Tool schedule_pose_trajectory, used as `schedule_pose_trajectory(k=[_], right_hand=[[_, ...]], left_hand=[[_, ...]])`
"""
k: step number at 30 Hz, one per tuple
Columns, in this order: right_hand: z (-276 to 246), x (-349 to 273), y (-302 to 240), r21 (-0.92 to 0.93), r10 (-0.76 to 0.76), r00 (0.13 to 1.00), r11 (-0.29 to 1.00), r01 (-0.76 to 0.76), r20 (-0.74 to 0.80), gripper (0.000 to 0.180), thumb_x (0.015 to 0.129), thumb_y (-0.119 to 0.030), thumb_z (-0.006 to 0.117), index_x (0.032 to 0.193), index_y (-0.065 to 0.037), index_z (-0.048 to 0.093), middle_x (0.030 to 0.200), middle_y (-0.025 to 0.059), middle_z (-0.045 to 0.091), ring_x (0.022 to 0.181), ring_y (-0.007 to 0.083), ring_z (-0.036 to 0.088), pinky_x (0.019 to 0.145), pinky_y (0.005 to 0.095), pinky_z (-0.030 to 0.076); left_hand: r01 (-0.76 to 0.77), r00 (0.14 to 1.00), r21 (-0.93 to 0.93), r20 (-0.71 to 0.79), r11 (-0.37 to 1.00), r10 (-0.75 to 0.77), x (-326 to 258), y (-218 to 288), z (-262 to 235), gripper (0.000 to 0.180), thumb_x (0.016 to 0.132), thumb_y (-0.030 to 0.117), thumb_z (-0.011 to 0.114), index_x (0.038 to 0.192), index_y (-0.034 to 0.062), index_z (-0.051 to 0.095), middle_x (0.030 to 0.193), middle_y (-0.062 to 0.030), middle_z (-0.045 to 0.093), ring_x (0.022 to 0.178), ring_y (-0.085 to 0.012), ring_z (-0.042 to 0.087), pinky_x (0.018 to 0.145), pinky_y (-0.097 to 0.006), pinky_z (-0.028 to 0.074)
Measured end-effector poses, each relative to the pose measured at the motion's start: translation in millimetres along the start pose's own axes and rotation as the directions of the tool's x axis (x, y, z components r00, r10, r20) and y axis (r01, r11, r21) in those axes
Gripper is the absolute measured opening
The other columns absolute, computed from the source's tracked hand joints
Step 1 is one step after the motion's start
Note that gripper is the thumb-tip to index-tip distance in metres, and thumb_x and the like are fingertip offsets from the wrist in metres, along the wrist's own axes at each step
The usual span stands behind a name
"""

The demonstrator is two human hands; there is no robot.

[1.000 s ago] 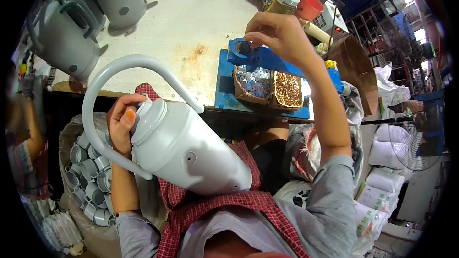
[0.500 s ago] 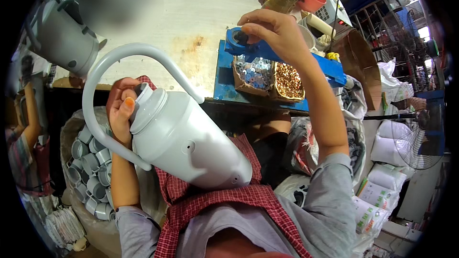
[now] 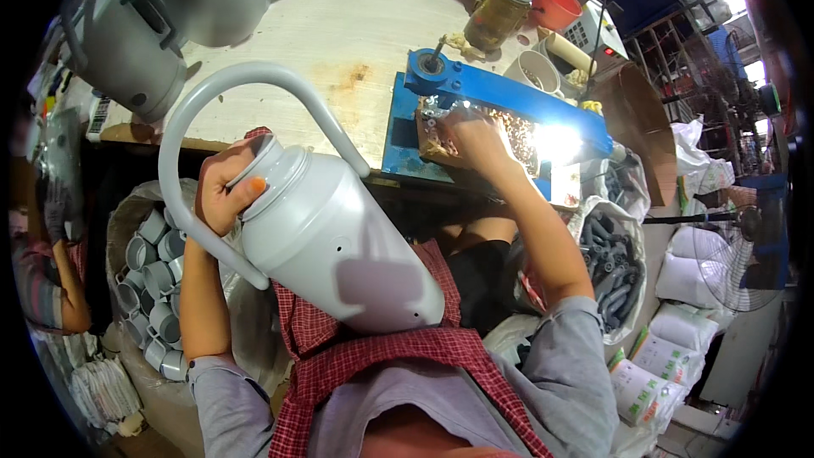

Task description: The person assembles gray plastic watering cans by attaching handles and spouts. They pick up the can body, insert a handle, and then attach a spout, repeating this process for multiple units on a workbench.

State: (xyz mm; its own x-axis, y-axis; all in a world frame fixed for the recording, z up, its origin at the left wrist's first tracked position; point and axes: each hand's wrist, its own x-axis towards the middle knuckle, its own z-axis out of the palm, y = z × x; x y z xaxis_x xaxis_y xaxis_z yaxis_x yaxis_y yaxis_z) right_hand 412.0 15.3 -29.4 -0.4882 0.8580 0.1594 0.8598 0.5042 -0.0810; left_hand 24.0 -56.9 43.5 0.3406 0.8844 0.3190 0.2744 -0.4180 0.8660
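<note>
A large grey plastic jug body (image 3: 339, 242) with a long curved handle (image 3: 222, 89) lies tilted across my lap. My left hand (image 3: 222, 191) grips its neck, thumb on the rim. My right hand (image 3: 471, 137) reaches into a small tray of metal parts (image 3: 517, 131) on a blue fixture (image 3: 483, 89) at the table's near edge; its fingertips are down among the small pieces, and I cannot tell whether they hold one.
Two more grey jug bodies (image 3: 127, 42) stand at the table's far left. A jar (image 3: 500, 13), a red cup (image 3: 555, 4) and a white cup (image 3: 534, 72) stand behind the fixture. Sacks of grey caps (image 3: 157, 288) and grey tubes (image 3: 615, 271) flank my knees. Another person's arm (image 3: 51, 280) is at left.
My right hand has come down from the blue fixture's raised post to the tray of small parts. The jug and my left hand have stayed in place.
</note>
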Motion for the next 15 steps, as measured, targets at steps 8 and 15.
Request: schedule_pose_trajectory(k=[8,15], right_hand=[[3.5,-3.0,7.2,0.086,-0.006,0.999,0.996,0.001,0.051,0.044,0.066,-0.035,0.077,0.099,-0.009,0.065,0.097,0.0132,0.062,0.097,0.031,0.059,0.086,0.042,0.049],[17.7,-4.5,14.2,0.051,-0.065,0.982,0.996,0.075,-0.178,0.019,0.079,-0.022,0.067,0.083,-0.005,0.062,0.083,0.0125,0.059,0.082,0.0326,0.06,0.071,0.0409,0.05]], left_hand=[[-0.056,0.986,-0.094,-0.159,0.994,0.04,-20.6,-18.6,-22.6,0.039,0.081,0.025,0.066,0.055,0.0005,0.049,0.055,-0.003,0.044,0.056,-0.0145,0.038,0.07,-0.033,0.037],[0.156,0.678,-0.381,-0.63,0.911,-0.379,-41.6,-12.4,-43.2,0.037,0.092,0.027,0.058,0.061,0.0081,0.049,0.058,0.0035,0.049,0.051,-0.0057,0.042,0.048,-0.021,0.033]])
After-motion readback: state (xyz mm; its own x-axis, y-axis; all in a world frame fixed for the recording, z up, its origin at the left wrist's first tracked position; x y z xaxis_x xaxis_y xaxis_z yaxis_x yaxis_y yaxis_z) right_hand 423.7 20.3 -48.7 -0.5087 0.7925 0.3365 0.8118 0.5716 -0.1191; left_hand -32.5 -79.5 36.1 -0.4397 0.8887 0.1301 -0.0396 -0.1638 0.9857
